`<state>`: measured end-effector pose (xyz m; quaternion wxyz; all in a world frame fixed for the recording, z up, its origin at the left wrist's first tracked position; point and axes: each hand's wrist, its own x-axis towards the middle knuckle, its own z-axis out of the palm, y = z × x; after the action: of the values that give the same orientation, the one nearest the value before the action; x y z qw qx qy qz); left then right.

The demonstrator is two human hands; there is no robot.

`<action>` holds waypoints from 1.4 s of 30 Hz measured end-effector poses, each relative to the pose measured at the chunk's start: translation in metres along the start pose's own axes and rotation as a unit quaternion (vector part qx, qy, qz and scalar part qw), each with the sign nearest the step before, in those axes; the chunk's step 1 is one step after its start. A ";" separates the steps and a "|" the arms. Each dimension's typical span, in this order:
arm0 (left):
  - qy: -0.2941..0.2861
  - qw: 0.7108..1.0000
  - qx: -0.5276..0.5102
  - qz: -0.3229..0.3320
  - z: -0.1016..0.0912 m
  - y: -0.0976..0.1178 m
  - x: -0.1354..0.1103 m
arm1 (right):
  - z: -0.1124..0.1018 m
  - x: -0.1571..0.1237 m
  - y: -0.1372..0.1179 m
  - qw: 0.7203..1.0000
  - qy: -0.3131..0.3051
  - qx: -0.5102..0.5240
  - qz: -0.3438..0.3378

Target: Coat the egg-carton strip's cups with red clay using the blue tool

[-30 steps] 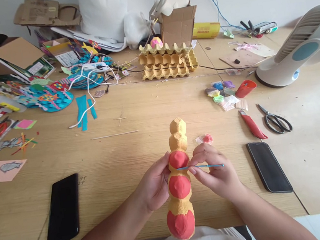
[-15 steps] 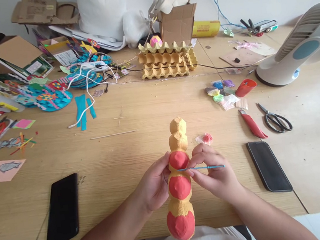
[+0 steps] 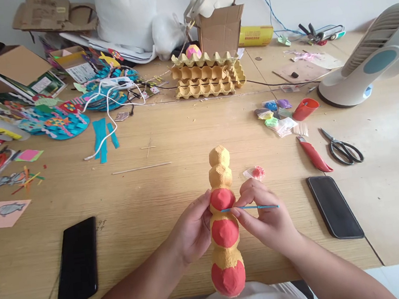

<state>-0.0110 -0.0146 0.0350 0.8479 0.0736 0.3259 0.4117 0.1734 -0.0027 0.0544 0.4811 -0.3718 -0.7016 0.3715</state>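
Observation:
A strip of egg carton cups (image 3: 220, 176) runs lengthwise in front of me, its cups domed upward. Red clay covers three of the nearer cups, while the two far ones are bare yellow-brown. My left hand (image 3: 193, 227) grips the strip's left side, thumb near the third red cup; its other fingers are partly hidden beneath. Between thumb and forefinger, my right hand (image 3: 264, 211) pinches a thin blue clay tool (image 3: 256, 206). The tool's tip touches the lower edge of that red cup. Just beyond the right hand, a bit of red clay (image 3: 258, 172) lies on clear wrapping.
At right are a red-handled knife (image 3: 314, 154), black scissors (image 3: 341, 146), a phone (image 3: 335, 207), a red cup (image 3: 306, 108) and a white fan (image 3: 359, 69). A dark tablet or phone (image 3: 76, 264) lies left. Stacked egg cartons (image 3: 205, 90) stand at the back.
The egg carton strip has tilted slightly, its near end shifting right and its far end left. The blue tool stays at the same red cup's lower edge, in the right hand.

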 end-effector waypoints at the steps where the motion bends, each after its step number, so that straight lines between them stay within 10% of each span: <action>1: 0.001 1.000 -0.002 0.002 0.000 0.000 0.000 | -0.001 0.000 0.000 1.000 -0.008 0.009 0.004; 42: -0.023 0.997 0.047 0.052 -0.001 -0.008 0.001 | 0.000 -0.002 -0.003 1.000 0.020 0.021 -0.011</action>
<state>-0.0061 -0.0187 0.0306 0.8284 0.1398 0.3208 0.4373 0.1734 -0.0057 0.0566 0.5072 -0.3611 -0.6877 0.3733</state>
